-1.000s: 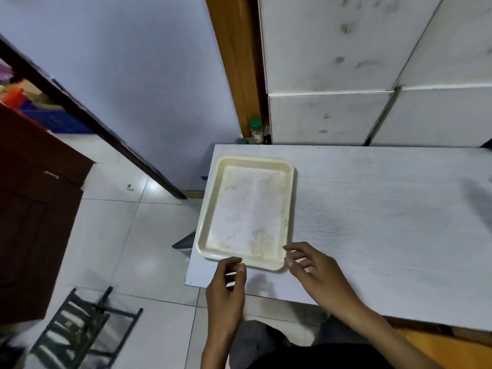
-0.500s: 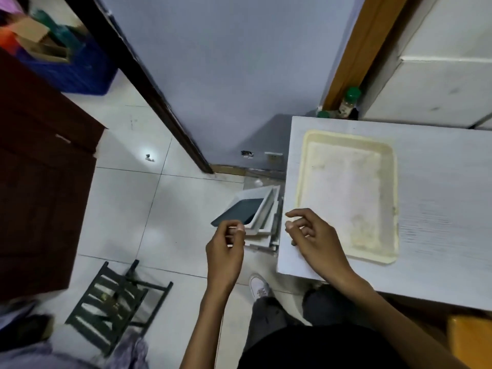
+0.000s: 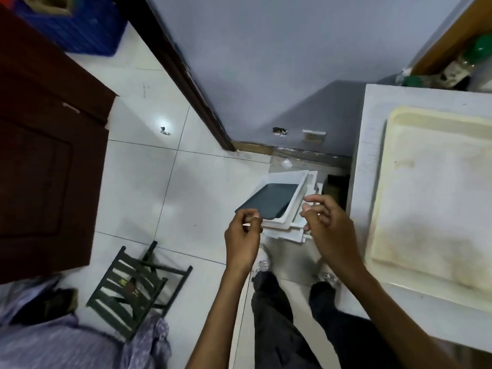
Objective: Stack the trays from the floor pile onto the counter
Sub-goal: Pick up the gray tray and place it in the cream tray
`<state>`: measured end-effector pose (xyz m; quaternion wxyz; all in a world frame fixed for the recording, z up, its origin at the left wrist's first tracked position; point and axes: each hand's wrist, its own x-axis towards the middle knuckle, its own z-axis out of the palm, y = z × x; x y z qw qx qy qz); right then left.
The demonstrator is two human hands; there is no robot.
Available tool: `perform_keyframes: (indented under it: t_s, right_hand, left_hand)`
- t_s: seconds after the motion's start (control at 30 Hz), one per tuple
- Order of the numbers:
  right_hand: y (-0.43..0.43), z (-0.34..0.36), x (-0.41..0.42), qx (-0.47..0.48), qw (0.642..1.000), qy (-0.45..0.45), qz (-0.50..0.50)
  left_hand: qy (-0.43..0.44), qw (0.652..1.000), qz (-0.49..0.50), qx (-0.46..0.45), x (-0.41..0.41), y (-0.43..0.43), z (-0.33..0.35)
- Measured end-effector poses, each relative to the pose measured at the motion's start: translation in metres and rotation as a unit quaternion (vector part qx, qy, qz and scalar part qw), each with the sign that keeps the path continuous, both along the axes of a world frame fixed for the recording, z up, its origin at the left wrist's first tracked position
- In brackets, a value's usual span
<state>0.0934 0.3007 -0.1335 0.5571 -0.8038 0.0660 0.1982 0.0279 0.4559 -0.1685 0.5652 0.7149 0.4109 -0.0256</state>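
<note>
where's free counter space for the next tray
Bare counter shows only as strips behind, left of and in front of the cream tray; its right side is out of view. The floor pile sits tight against the counter's side, both hands hovering above it.

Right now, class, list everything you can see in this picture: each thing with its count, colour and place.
Cream tray: one, on white counter, right.
Dark tray: one, topping floor pile.
White trays: several, count unclear, beneath it.
Green-capped bottles: apparently two, blurred, behind counter.
Dark slatted rack: one, floor, lower left.
Brown cabinet: one, left.
Blue crate: one, top left.
Left hand, right hand: empty, above pile.
</note>
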Motion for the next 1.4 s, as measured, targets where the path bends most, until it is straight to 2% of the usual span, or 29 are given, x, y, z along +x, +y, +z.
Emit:
perform_keyframes:
  t_s: [0.2,0.33,0.47,0.63,0.77,0.87,1.0,1.13,1.23,1.4]
  right_hand:
    - [0.052,-0.069,0.013,0.034,0.995,0.015,-0.095]
    - [0.075,-0.132,0.015,0.014,0.992,0.029,-0.125]
    - [0.087,-0.193,0.016,-0.022,0.988,0.054,-0.143]
    - [0.092,-0.263,0.022,-0.146,0.983,0.068,-0.084]
    - [0.096,-0.306,0.024,-0.221,0.967,0.126,-0.03]
    - [0.094,-0.327,0.022,-0.292,0.947,0.134,0.007]
    - [0.092,-0.339,0.03,-0.323,0.936,0.139,0.014]
    - [0.096,-0.335,0.039,-0.302,0.933,0.194,0.021]
    - [0.099,-0.328,0.042,-0.212,0.94,0.266,-0.022]
    - [0.101,-0.321,0.041,-0.262,0.938,0.226,0.029]
  left_hand:
    - [0.052,0.998,-0.046,-0.01,0.02,0.044,-0.101]
    - [0.082,0.988,-0.127,0.023,0.023,0.062,-0.171]
    - [0.067,0.97,-0.217,0.083,0.022,0.073,-0.232]
    - [0.042,0.908,-0.359,0.212,0.031,0.082,-0.304]
    - [0.01,0.851,-0.47,0.235,0.039,0.081,-0.343]
    - [-0.03,0.853,-0.468,0.231,0.034,0.074,-0.357]
    - [-0.097,0.868,-0.416,0.254,0.025,0.071,-0.367]
    - [-0.134,0.882,-0.359,0.273,0.015,0.074,-0.359]
    - [-0.15,0.88,-0.36,0.271,0.004,0.073,-0.343]
    - [-0.187,0.851,-0.402,0.281,-0.009,0.084,-0.323]
